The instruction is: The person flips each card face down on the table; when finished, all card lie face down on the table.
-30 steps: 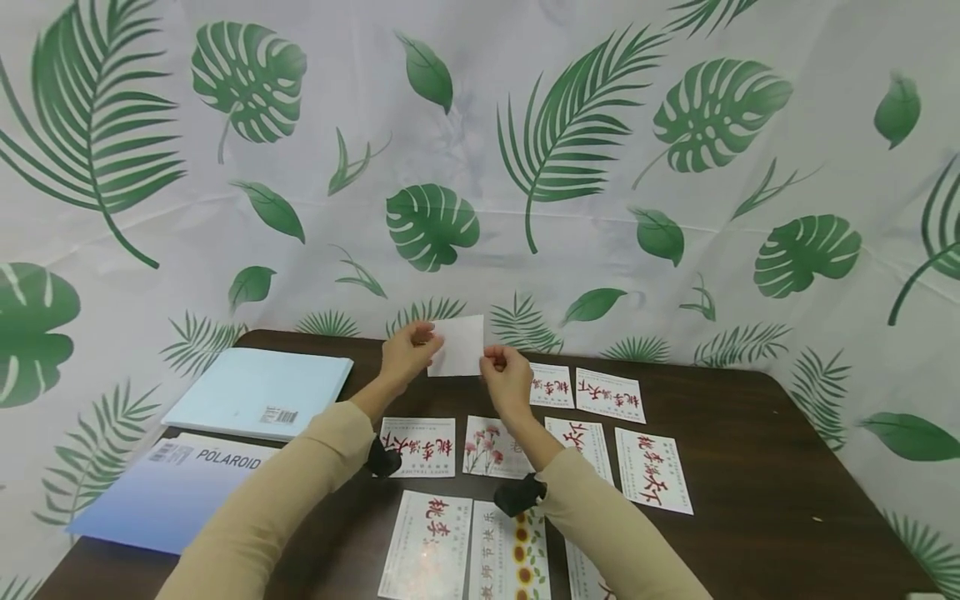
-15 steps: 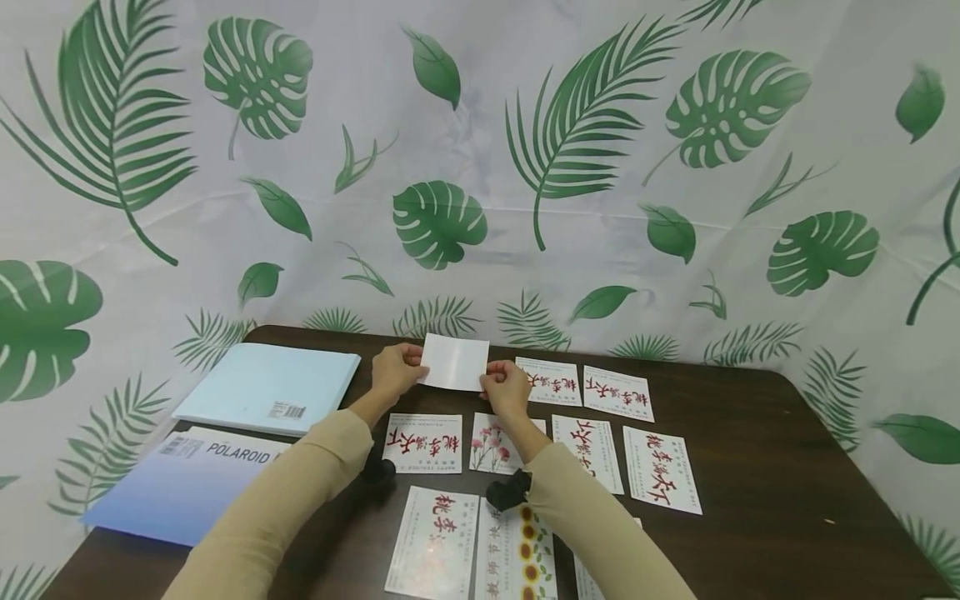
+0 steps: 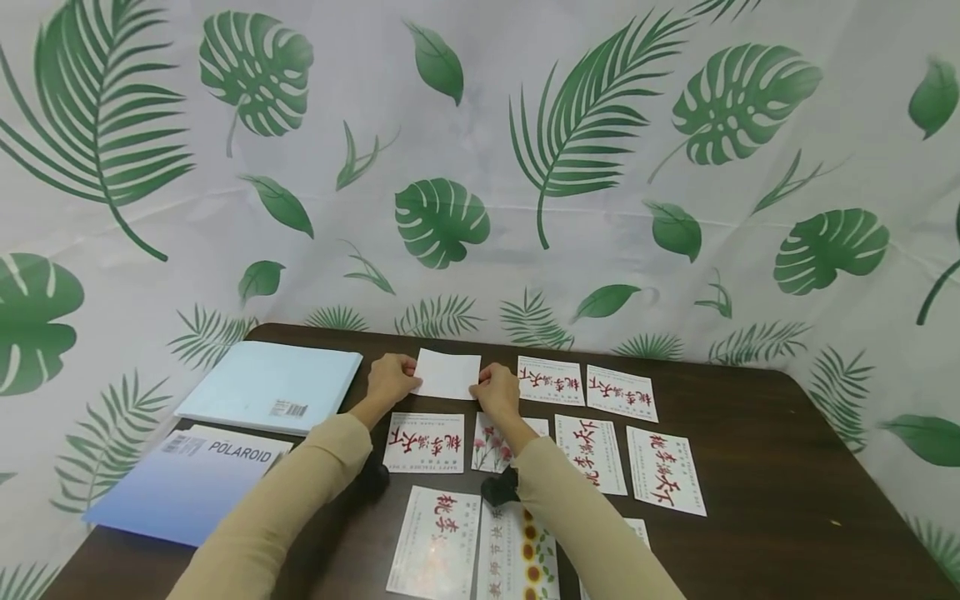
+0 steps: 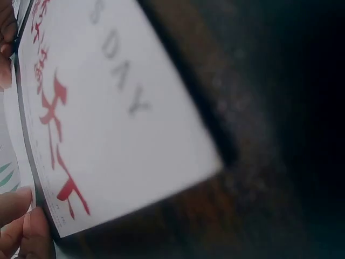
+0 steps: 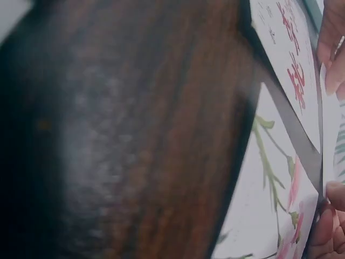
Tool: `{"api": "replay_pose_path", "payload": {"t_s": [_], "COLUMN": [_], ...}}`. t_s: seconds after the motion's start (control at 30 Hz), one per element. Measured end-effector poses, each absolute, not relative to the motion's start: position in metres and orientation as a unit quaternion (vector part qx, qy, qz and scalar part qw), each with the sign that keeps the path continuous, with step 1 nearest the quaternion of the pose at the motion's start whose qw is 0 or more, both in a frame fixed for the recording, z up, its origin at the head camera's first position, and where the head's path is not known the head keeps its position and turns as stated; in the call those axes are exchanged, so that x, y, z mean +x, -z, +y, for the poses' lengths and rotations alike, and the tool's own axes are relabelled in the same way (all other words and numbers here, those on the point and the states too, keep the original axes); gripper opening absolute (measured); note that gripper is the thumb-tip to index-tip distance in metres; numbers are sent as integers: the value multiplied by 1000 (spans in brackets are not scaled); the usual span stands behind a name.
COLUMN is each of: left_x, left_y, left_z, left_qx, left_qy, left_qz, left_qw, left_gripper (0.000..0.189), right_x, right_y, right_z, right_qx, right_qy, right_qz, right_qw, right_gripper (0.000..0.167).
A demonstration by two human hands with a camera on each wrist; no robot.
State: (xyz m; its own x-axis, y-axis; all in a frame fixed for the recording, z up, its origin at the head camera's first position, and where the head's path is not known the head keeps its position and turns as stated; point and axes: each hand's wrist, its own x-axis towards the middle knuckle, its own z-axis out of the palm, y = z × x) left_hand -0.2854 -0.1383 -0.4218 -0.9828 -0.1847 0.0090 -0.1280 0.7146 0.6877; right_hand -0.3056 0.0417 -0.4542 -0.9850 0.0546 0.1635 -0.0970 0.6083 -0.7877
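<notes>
Near the back of the dark table, a plain white card (image 3: 447, 374) is held between both hands, its blank face showing. My left hand (image 3: 392, 377) pinches its left edge, and my right hand (image 3: 497, 390) pinches the right edge near the lower corner. Just in front of it lie a card with red characters (image 3: 425, 443) and a pink-flower card (image 3: 491, 450), the latter partly covered by the right wrist. The right wrist view catches the held card (image 5: 330, 135) nearly edge-on. In the left wrist view, left-hand fingers (image 4: 33, 226) grip beside the red-lettered card.
Two red-lettered cards (image 3: 551, 382) lie right of the hands. More cards, including a sunflower card (image 3: 517, 554), lie nearer, partly under the right sleeve. At left are a light blue folder (image 3: 273, 379) and a blue POLAROID folder (image 3: 187, 492). A leaf-print cloth (image 3: 450, 125) hangs behind.
Both hands have lowered the white card from a raised, upright pose toward the table. The left hand has shifted its grip from the card's face to its left edge.
</notes>
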Motion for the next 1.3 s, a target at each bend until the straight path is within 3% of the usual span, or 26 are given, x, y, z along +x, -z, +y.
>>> {"api": "replay_pose_path", "payload": {"t_s": [0.07, 0.37, 0.5, 0.67, 0.9, 1.3], "left_x": [-286, -287, -288, -290, -290, -295], "left_y": [421, 421, 423, 420, 421, 415], "left_z": [-137, -137, -140, -141, -142, -140], "left_qx": [85, 79, 78, 72, 73, 65], "left_qy": [362, 323, 317, 322, 331, 336], "left_qz": [-928, -943, -945, -944, -941, -939], "left_qw": [35, 25, 24, 30, 22, 42], "left_gripper": [29, 27, 25, 26, 26, 25], "right_x": [-297, -292, -304, -322, -329, -344], "right_y": [441, 438, 434, 421, 421, 426], "right_z": [40, 44, 73, 133, 188, 202], "right_qx": [1, 25, 21, -50, -77, -38], "right_qy": [-425, -394, -435, -458, -402, -332], "right_qz": [-903, -915, -896, -884, -912, -942], "right_qw": [67, 81, 89, 82, 15, -20], "right_gripper": [14, 18, 21, 23, 32, 36]}}
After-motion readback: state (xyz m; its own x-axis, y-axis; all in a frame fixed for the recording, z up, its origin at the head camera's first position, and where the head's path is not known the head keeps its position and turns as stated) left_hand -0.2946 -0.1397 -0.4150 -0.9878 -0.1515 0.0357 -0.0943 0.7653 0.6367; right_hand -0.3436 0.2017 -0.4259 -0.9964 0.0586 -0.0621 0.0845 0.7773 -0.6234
